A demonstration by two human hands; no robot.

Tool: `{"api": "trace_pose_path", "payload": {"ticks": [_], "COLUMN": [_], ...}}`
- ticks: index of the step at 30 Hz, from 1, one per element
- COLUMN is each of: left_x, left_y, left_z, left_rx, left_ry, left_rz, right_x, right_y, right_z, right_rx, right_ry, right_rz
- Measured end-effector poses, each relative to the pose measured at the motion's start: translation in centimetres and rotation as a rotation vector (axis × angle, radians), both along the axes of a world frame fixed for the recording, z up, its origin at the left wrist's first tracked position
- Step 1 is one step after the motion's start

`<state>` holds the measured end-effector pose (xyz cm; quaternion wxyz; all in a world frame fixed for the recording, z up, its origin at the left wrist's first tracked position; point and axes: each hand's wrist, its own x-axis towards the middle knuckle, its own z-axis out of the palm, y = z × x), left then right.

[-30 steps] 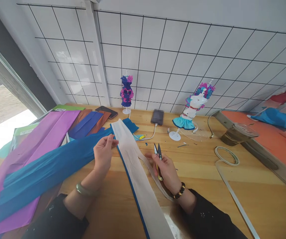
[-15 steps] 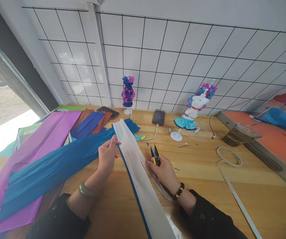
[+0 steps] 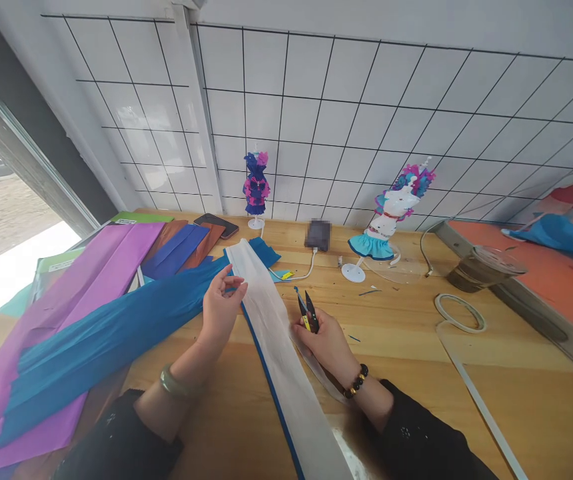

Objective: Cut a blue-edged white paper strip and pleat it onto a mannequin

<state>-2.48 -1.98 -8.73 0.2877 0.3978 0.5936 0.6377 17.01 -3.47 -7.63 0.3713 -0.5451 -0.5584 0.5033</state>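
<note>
A long white paper strip (image 3: 274, 333) lies over a blue paper strip (image 3: 116, 333) on the wooden table (image 3: 406, 373). My left hand (image 3: 220, 308) rests at the white strip's left edge with thumb and fingers pinched on that edge. My right hand (image 3: 326, 343) sits at the strip's right edge, closed on small thread snips (image 3: 305, 308) whose blades point up and away. A narrow cut sliver of white paper trails under my right wrist.
Purple, brown and dark blue paper sheets (image 3: 106, 267) lie at the left. A phone (image 3: 216, 225), a power bank (image 3: 318, 235), two mini dress forms (image 3: 255, 187) (image 3: 391, 213), a tape roll (image 3: 459, 313), a lidded cup (image 3: 486, 267) and an orange tray (image 3: 541, 267) stand further back and right.
My right hand with the snips has shifted slightly left toward the white strip's edge. My left hand has slid a little right and loosened its fingers on the strip.
</note>
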Motion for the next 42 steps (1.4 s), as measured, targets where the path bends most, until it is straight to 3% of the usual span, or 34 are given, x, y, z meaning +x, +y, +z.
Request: {"api": "trace_pose_path", "payload": {"ticks": [8,16,25,42], "left_x": [-0.1,0.1,0.3,0.7], "left_y": [-0.2,-0.5,-0.1,-0.1], "left_z": [0.0,0.1,0.2,0.0], "left_rx": [-0.052,-0.016,0.003,0.011], "left_ry": [-0.003,-0.200,-0.176,-0.167], "left_rz": [0.008,-0.099,-0.038,-0.093], "right_x": [0.6,0.5,0.6,-0.4], "right_y": [0.4,0.4,0.5,1.3], "right_z": [-0.2,-0.1,-0.4,-0.4], "right_rx": [-0.003,-0.008,-0.043,-0.046], "right_ry": [0.021,0.023,0.009,0.111], "right_rz": [0.003,0.048,0.063,0.222]}}
